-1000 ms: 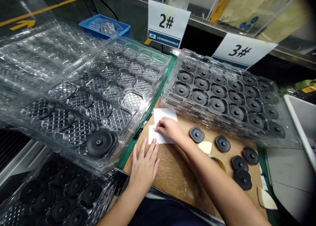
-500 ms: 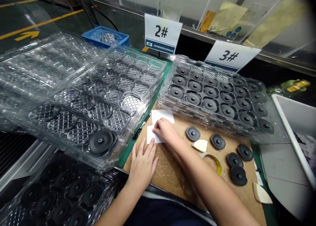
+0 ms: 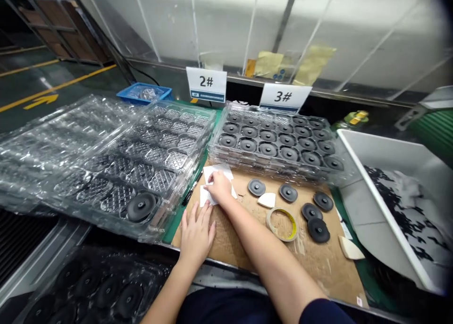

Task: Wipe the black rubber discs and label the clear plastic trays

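right hand (image 3: 219, 187) over the white paper (image 3: 206, 196), grip pinched together, contents unclear; left hand (image 3: 196, 232) spread flat, empty, at its near edge.

I run one view, worn on the head above the near edge of the bench (image 3: 174, 226), facing forward and down: left hand (image 3: 196, 236) and right hand (image 3: 218, 187) close below, floor (image 3: 81, 91) farther off, beyond the far left corner.
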Demonstrator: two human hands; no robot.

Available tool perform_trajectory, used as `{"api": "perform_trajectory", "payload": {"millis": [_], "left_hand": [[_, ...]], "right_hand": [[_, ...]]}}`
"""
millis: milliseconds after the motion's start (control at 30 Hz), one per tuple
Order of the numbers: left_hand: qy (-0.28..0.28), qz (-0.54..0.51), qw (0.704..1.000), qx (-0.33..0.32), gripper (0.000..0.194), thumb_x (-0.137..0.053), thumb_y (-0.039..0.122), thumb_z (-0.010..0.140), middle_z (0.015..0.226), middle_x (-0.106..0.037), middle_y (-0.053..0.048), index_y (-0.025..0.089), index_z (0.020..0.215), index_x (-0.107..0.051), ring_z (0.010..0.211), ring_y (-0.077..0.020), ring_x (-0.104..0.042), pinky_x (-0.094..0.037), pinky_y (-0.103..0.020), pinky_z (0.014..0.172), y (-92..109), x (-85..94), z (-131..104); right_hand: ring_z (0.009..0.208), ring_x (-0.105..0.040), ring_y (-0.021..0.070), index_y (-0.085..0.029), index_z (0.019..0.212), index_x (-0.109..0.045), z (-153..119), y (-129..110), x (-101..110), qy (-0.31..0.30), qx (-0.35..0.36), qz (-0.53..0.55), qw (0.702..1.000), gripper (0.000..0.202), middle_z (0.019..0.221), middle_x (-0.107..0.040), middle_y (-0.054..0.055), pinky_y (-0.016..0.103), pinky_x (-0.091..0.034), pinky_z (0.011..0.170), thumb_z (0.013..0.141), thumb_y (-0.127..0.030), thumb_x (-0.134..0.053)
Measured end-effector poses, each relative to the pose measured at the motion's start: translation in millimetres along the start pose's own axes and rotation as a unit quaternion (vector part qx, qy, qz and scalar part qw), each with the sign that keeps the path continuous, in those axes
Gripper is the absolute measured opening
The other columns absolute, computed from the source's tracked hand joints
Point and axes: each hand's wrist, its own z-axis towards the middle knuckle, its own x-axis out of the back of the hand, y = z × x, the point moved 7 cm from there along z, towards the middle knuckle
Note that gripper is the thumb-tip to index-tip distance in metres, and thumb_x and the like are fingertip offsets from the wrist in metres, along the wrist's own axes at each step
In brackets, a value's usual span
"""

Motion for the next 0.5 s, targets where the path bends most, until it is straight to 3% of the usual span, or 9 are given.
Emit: {"api": "perform_trajectory", "payload": {"millis": [133, 300, 400, 500], "left_hand": [[0.003, 0.026, 1.000, -0.006, 0.042, -0.037, 0.026, 0.086, 0.131, -0.048, -0.009, 0.015, 0.126, -0.045, 0.122, -0.0319, -0.037, -0.027, -0.054, 0.098, -2.5, -7.1, -1.5], [0.007, 0.037, 0.999, 0.004, 0.047, -0.031, 0.031, 0.087, 0.130, -0.048, -0.012, 0.012, 0.130, -0.038, 0.122, -0.0306, -0.038, -0.027, -0.052, 0.098, -4.1, -11.1, -0.4], [0.001, 0.042, 0.999, 0.004, 0.048, -0.028, 0.033, 0.088, 0.134, -0.045, -0.010, 0.014, 0.130, -0.039, 0.123, -0.0293, -0.036, -0.025, -0.051, 0.099, -2.4, -12.3, -0.4], [-0.010, 0.050, 0.999, 0.012, 0.048, -0.024, 0.033, 0.088, 0.134, -0.044, -0.011, 0.014, 0.128, -0.041, 0.124, -0.0290, -0.035, -0.026, -0.051, 0.099, -2.3, -14.3, -0.5]], "right_hand": [[0.088, -0.054, 0.0154, -0.014, 0.089, -0.057, -29.8, -2.3, 20.5, 0.079, 0.051, 0.053, 0.994, 0.009, 0.095, -0.057, 0.004, 0.032, -0.044, 0.078, 0.083, -0.015, -0.050], [0.088, -0.054, 0.0126, -0.022, 0.082, -0.062, -113.7, 7.4, 62.4, 0.160, 0.138, 0.078, 0.974, 0.023, 0.088, -0.060, -0.001, 0.023, -0.043, 0.080, 0.074, -0.003, -0.052], [0.088, -0.054, 0.0145, -0.023, 0.081, -0.062, -165.0, 42.8, 103.5, 0.230, 0.110, 0.063, 0.965, 0.023, 0.087, -0.060, 0.000, 0.026, -0.043, 0.080, 0.076, -0.005, -0.049], [0.098, -0.048, 0.0209, -0.019, 0.096, -0.058, -206.9, 104.9, 148.6, 0.343, 0.002, 0.025, 0.939, 0.022, 0.099, -0.056, 0.008, 0.038, -0.039, 0.088, 0.082, -0.011, -0.043]]}}
